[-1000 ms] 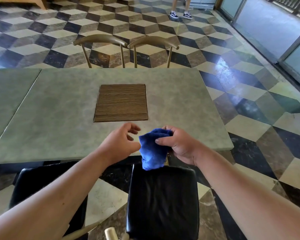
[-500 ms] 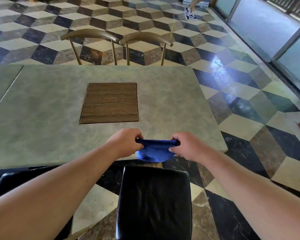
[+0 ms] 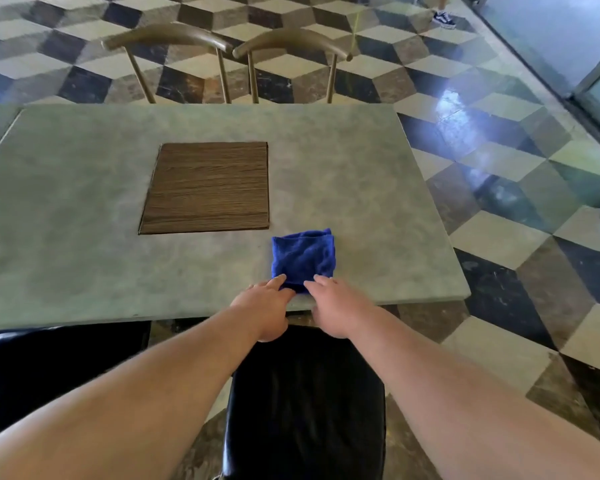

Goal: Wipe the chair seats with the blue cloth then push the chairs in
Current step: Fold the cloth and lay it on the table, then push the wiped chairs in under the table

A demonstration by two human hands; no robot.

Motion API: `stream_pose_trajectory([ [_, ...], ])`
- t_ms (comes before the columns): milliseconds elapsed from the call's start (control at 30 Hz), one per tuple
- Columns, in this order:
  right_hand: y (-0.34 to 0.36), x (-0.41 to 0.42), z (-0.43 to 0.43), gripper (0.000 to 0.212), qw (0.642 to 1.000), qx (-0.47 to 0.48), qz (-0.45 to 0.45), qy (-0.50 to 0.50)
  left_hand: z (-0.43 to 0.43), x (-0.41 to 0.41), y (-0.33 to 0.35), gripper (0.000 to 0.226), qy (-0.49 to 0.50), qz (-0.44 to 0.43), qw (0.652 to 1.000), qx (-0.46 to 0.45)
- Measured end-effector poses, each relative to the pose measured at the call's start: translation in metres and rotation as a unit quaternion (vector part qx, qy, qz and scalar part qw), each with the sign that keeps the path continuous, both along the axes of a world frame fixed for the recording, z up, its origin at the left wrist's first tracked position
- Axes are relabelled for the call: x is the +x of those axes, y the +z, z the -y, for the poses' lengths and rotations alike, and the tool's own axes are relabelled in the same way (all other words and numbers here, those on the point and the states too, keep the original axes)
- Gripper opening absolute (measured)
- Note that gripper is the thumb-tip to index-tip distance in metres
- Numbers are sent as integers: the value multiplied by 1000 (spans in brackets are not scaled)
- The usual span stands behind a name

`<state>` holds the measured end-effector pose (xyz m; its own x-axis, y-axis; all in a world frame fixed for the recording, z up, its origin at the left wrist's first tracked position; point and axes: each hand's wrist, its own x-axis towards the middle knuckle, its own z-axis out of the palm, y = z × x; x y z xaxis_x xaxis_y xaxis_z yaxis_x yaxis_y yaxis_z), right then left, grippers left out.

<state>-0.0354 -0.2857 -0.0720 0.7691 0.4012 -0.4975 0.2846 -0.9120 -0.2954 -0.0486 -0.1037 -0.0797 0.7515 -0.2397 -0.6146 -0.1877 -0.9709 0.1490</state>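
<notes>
Half a second ago the cloth (image 3: 303,259) hung stretched between both hands in the air at the table's near edge. Now it lies folded into a rough square on the tabletop (image 3: 66,244), and the hands have gone forward with it. The head has also leaned in, so the table fills more of the view.

The cloth sits close to the near edge, right of the middle, just beyond the near right corner of the wooden panel (image 3: 208,188) without touching it. The left hand (image 3: 262,304) and right hand (image 3: 338,306) lie side by side at the cloth's near edge. Their fingers (image 3: 277,280) are stretched out fairly straight, and the tips seem to rest on the cloth rather than pinch it, though the hands hide the tips' undersides. Both wrists hang past the tabletop's edge.

Below the arms a black seat (image 3: 305,417) stands out from the table, and a second seat (image 3: 49,368) at the left is partly tucked under it. Two far chairs (image 3: 291,41) with curved brown backs stand against the opposite edge. A shoe (image 3: 444,19) shows on the cube-patterned floor (image 3: 499,237) at top right.
</notes>
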Motion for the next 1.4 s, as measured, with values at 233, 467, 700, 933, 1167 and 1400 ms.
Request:
stream_pose_trajectory([
  [233, 16, -27, -17, 75, 997, 26, 70, -2, -20, -28, 36, 76, 49, 87, 995, -30],
  [467, 45, -118, -132, 82, 983, 60, 105, 139, -154, -142, 103, 81, 168, 132, 976, 40],
  [700, 62, -204, -273, 90, 963, 107, 74, 234, -336, -292, 109, 87, 286, 70, 946, 135],
  [933, 33, -305, -426, 100, 961, 23, 7, 276, -506, -423, 46, 100, 354, -87, 928, 77],
  [1167, -7, -397, -500, 96, 958, -107, -102, 244, -597, -494, -9, 87, 137, -90, 985, 58],
  [1400, -38, -413, -524, 29, 949, -184, -18, 255, -611, -460, -36, 29, -38, -72, 989, 121],
])
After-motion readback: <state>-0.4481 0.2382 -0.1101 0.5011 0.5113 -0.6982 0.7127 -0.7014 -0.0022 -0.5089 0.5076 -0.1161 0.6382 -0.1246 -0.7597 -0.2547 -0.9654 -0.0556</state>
